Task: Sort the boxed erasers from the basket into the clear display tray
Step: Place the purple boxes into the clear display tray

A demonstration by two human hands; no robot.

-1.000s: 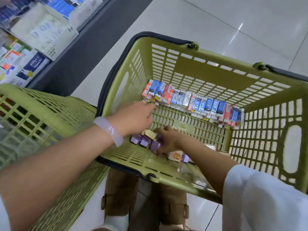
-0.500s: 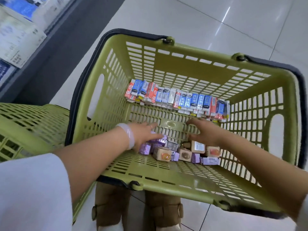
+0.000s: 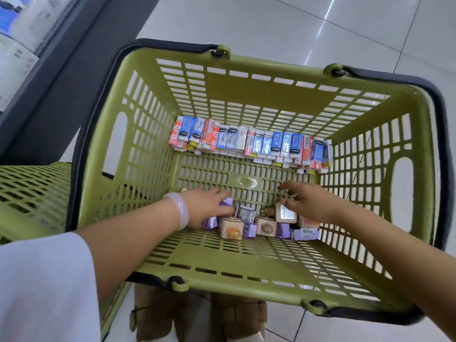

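Note:
A green plastic basket (image 3: 246, 265) stands on the floor below me. Along its far wall lies a row of slim red, blue and white eraser packs (image 3: 249, 141). At the near side sits a cluster of small purple and beige boxed erasers (image 3: 265, 227). My left hand (image 3: 204, 206), with a pale bangle on the wrist, reaches into the left of that cluster, its fingers curled round a purple eraser box (image 3: 226, 202). My right hand (image 3: 306, 201) hovers over the right of the cluster with fingers spread, just above a beige box (image 3: 286, 214). No clear tray is in view.
A second green basket (image 3: 32, 193) stands against the first on the left. A dark shelf base (image 3: 61, 77) with packaged goods runs along the upper left. Brown boots (image 3: 160, 314) show under the basket's near rim. Pale floor tiles (image 3: 345, 33) lie beyond.
The view has tilted down over the basket. My left hand dropped from the far row to the purple boxes. My right hand lifted off the cluster and spread its fingers.

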